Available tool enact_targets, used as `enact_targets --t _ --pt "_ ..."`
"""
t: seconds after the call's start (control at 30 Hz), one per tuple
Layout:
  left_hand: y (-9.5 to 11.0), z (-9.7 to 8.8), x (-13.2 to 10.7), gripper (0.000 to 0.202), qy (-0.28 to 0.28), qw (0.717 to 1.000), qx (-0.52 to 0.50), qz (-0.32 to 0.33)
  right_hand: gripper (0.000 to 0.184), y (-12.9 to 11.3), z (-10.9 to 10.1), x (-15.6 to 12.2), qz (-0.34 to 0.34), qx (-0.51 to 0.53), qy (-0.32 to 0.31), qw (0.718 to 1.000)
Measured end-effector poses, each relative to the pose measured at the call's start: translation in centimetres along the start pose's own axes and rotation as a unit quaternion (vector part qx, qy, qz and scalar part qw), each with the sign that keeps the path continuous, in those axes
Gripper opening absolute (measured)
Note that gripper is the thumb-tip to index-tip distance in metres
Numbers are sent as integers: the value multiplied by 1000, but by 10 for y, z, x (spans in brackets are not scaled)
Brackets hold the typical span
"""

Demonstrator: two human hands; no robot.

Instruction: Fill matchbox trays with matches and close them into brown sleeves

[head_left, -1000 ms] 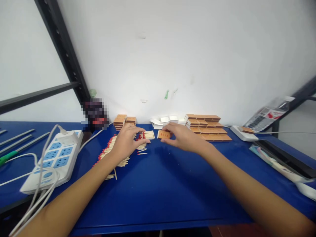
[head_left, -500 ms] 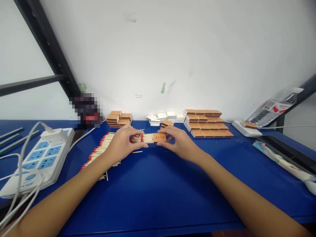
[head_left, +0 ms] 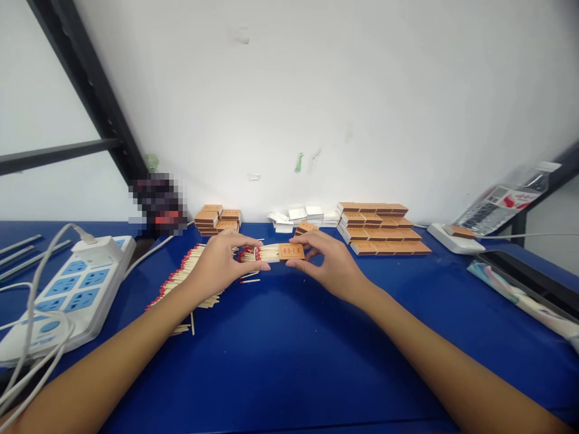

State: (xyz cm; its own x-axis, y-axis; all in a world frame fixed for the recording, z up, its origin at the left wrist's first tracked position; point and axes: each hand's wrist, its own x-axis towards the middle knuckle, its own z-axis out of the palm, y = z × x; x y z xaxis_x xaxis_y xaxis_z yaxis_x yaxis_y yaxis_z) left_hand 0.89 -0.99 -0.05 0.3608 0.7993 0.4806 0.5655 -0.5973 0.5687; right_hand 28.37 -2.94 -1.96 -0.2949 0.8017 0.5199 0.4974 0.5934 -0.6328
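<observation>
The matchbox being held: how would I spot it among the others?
Start at the middle of the blue table. The left hand and right hand hold the matchbox between them. Unlike the boxes stacked by the wall, its tray of red-tipped matches sticks out.

There are two hands, a left hand (head_left: 217, 268) and a right hand (head_left: 332, 265), and one half-open orange cardboard matchbox (head_left: 291, 251). The blue surface (head_left: 294, 349) carries one white power strip with blue sockets (head_left: 67, 289) and one clear plastic bottle (head_left: 506, 202). Closed orange matchboxes form two groups: a small left stack (head_left: 217, 218) and a bigger right stack (head_left: 382, 228). The loose red-tipped wooden matches (head_left: 178, 280) are too many to count.
</observation>
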Motion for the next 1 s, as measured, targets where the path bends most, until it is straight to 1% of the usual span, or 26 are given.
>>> enact_targets --t 0.07,0.17,0.3,0.47,0.57,0.67,0.77,0.9,0.93,1.0 --pt "0 0 0 45 -6 1000 5 3 37 0 0 0 -1 5 0 1000" --pt "1 1 0 46 -18 1000 4 -5 37 0 1 0 7 40 -3 999" --pt "4 1 0 46 -19 1000 -10 -1 39 -1 2 0 32 93 -3 995" --pt "7 2 -2 50 -20 999 -35 4 42 -8 2 -1 67 151 -28 986" --pt "8 3 -4 52 -22 999 -38 5 42 -12 4 -1 92 184 -35 978" --pt "11 5 -5 49 -16 999 -31 14 45 -14 9 -3 111 234 -44 965" --pt "13 9 -7 47 -14 999 -38 21 44 -17 15 -7 112 264 -66 956" --pt "16 9 -6 55 -30 996 -77 12 39 -22 12 -7 112 293 -98 945" --pt "16 8 -5 55 -37 996 -85 6 39 -23 10 -7 116 301 -102 941" --pt "18 3 -2 41 -63 993 -95 -7 37 -26 4 -5 127 309 -110 936"
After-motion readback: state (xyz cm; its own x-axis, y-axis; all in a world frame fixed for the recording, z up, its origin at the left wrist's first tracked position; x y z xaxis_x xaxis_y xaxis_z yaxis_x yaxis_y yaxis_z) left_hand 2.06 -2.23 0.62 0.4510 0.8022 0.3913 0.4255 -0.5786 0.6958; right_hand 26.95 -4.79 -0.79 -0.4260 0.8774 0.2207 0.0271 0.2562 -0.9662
